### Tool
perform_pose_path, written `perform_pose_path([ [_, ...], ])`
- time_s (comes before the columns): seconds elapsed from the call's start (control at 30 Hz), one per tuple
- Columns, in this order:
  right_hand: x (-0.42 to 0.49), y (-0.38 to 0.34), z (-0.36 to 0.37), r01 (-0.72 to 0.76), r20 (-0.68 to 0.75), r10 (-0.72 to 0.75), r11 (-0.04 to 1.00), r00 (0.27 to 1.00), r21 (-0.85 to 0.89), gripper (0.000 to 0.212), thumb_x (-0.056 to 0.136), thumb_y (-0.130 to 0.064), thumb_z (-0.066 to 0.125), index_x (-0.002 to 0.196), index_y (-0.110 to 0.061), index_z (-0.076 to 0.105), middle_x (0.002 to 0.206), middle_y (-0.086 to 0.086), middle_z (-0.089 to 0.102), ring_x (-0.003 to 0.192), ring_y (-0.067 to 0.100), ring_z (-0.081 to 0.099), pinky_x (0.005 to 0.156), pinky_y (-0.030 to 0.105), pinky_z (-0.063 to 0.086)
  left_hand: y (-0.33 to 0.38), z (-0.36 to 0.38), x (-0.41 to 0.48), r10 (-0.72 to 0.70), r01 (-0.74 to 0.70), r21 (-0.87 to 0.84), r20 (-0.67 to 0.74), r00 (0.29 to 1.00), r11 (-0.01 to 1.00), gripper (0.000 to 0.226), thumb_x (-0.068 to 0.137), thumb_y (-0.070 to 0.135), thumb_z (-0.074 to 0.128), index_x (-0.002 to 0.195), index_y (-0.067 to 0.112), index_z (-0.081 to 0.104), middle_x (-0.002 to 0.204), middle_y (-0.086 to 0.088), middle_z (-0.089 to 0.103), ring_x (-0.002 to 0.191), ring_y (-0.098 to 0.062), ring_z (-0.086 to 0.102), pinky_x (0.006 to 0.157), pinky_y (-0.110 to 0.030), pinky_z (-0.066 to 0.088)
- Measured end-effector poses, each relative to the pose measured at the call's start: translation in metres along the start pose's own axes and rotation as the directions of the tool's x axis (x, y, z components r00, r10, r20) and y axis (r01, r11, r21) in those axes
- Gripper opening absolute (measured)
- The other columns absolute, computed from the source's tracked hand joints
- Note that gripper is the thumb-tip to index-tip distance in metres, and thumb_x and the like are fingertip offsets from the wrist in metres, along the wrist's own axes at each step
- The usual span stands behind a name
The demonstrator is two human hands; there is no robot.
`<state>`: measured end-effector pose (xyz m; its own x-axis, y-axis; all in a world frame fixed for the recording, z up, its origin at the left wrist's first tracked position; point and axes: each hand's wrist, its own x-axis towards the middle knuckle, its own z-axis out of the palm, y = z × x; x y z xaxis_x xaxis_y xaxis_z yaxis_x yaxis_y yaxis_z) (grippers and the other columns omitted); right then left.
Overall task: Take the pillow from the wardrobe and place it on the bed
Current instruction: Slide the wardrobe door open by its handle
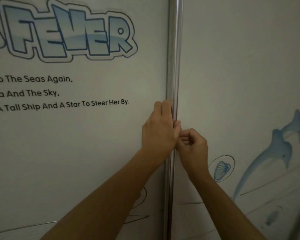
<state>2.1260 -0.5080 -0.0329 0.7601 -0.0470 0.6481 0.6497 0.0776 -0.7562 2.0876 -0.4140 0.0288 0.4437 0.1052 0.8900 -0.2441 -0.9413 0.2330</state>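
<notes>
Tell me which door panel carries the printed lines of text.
The left panel: it bears big blue letters and text lines. The right panel shows only a dolphin and a shell.

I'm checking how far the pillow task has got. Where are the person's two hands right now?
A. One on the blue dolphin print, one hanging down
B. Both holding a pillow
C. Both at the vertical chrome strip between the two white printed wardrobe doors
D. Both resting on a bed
C: the left hand and right hand both meet at the vertical chrome strip between the shut white printed wardrobe doors; no pillow shows.
</notes>
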Motion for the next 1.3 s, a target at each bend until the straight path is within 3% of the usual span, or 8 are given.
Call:
perform_pose_path([
  [0.3,-0.004,-0.008,0.01,-0.009,-0.029,0.009,1.0,1.0,0.002,0.013,0.087,-0.016,0.071,0.076,-0.011,0.066,0.063,-0.004,0.066,0.055,0.001,0.057,0.053,0.015,0.048,-0.007,-0.008,0.003,0.013,-0.013,-0.01,-0.014,1.0,1.0,0.043,0.08,0.025,0.067,0.114,0.014,0.043,0.103,-0.007,0.052,0.077,-0.022,0.057,0.062,-0.038,0.054],
  [0.47,-0.008,-0.011,0.013,-0.023,0.018,0.023,1.0,1.0,0.01,0.012,0.086,-0.012,0.072,0.077,-0.009,0.066,0.066,0.003,0.067,0.056,0.007,0.058,0.055,0.022,0.052,-0.012,-0.015,0.0,0.016,-0.017,-0.037,-0.015,1.0,0.999,0.045,0.079,0.023,0.067,0.116,0.011,0.045,0.105,-0.009,0.052,0.079,-0.024,0.058,0.064,-0.043,0.054],
  [0.7,-0.019,-0.02,0.041,-0.009,0.069,0.006,0.999,0.998,0.046,0.011,0.086,-0.01,0.071,0.078,-0.005,0.066,0.068,0.009,0.068,0.057,0.01,0.059,0.054,0.021,0.052,-0.035,-0.04,-0.009,0.023,-0.025,-0.024,-0.056,0.998,0.999,0.042,0.08,0.025,0.065,0.115,0.013,0.045,0.102,-0.008,0.053,0.079,-0.022,0.057,0.062,-0.042,0.054],
  [0.97,-0.045,-0.029,0.079,-0.035,0.093,0.024,0.992,0.995,0.121,0.007,0.084,-0.01,0.074,0.079,-0.011,0.069,0.07,0.005,0.072,0.062,0.018,0.069,0.06,0.027,0.057,-0.061,-0.078,-0.025,0.006,-0.004,0.033,-0.068,0.998,0.999,0.046,0.081,0.027,0.066,0.121,0.011,0.05,0.106,-0.007,0.057,0.087,-0.022,0.059,0.067,-0.042,0.054],
  [1.17,-0.062,-0.043,0.111,-0.014,0.153,-0.011,0.986,0.988,0.165,0.008,0.086,-0.01,0.072,0.079,-0.01,0.07,0.067,0.002,0.071,0.06,0.013,0.067,0.057,0.021,0.055,-0.085,-0.111,-0.034,-0.037,0.048,0.08,-0.125,0.991,0.996,0.049,0.083,0.028,0.066,0.126,0.012,0.052,0.107,-0.004,0.057,0.087,-0.017,0.058,0.068,-0.036,0.054],
  [1.3,-0.074,-0.047,0.123,0.012,0.119,-0.027,0.992,0.992,0.124,0.005,0.085,-0.009,0.072,0.081,-0.009,0.07,0.068,-0.002,0.07,0.06,0.011,0.068,0.058,0.025,0.057,-0.093,-0.125,-0.039,-0.044,0.055,0.109,-0.101,0.994,0.993,0.05,0.084,0.032,0.066,0.129,0.014,0.052,0.109,-0.003,0.057,0.09,-0.016,0.057,0.071,-0.036,0.054],
])
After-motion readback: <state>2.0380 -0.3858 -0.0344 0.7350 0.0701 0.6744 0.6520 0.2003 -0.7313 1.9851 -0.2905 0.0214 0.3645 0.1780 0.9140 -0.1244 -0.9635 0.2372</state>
